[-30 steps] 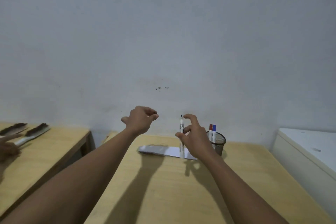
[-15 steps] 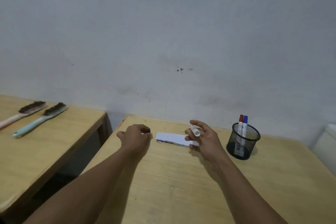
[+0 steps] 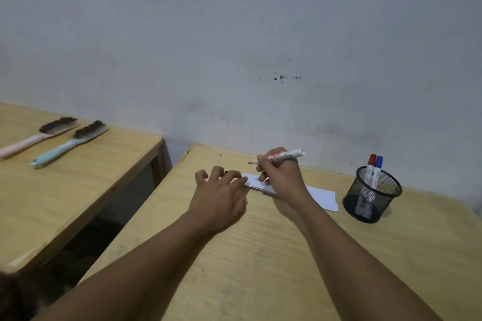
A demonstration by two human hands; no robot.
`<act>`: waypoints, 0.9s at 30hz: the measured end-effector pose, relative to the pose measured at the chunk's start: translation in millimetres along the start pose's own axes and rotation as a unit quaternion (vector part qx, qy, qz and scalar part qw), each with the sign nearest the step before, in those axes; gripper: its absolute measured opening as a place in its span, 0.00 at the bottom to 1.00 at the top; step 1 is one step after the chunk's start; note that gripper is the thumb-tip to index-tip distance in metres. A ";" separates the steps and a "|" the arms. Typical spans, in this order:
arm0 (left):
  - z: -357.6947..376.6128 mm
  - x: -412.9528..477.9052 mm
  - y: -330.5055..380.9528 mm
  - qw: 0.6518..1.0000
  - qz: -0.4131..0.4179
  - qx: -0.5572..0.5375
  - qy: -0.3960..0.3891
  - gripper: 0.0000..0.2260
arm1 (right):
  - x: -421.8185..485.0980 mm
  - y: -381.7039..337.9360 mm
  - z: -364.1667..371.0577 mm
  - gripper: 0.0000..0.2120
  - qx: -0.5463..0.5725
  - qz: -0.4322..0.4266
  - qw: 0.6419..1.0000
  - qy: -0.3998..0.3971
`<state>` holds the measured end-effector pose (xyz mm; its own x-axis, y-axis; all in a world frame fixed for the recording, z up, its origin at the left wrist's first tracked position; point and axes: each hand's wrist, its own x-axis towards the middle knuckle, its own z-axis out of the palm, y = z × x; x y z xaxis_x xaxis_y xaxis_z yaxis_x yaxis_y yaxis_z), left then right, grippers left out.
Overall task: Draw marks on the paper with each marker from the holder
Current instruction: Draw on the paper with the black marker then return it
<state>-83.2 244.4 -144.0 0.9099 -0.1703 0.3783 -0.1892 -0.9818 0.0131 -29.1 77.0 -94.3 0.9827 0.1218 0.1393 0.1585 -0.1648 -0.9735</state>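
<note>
A folded white paper (image 3: 322,197) lies near the far edge of the wooden desk (image 3: 273,263). My right hand (image 3: 283,177) holds a white marker (image 3: 283,157) with its dark tip uncapped and pointing left, just above the paper's left part. My left hand (image 3: 217,195) rests on the desk with its fingers spread, the fingertips touching the paper's left end. To the right stands a black mesh holder (image 3: 371,197) with a red-capped marker (image 3: 370,168) and a blue-capped marker (image 3: 377,169) upright in it.
A second wooden table (image 3: 65,190) stands to the left across a gap, with a pink brush (image 3: 39,135) and a light blue brush (image 3: 70,142) on it. A grey wall runs right behind the desk.
The view has tilted down and come closer. My right hand turned the marker from end-on to lying sideways, tip to the left. My left hand opened and reached onto the paper's left end.
</note>
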 end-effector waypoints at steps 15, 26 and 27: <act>14.2 -7.0 1.9 0.996 -0.046 -0.027 -0.076 0.28 | 37.5 60.6 17.7 0.09 -0.085 -0.024 0.995 -0.035; 16.6 -7.1 4.8 0.988 -0.057 -0.062 -0.126 0.37 | 45.5 65.9 21.7 0.09 -0.094 -0.020 0.995 -0.041; 16.3 -7.1 5.0 0.988 -0.056 -0.063 -0.125 0.37 | 45.3 65.9 21.8 0.09 -0.098 -0.020 0.994 -0.041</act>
<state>-84.6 239.3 -161.7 0.9877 -0.0911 0.1267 -0.1115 -0.9801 0.1642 23.8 93.0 -156.1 0.9654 0.2094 0.1552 0.2213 -0.3438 -0.9126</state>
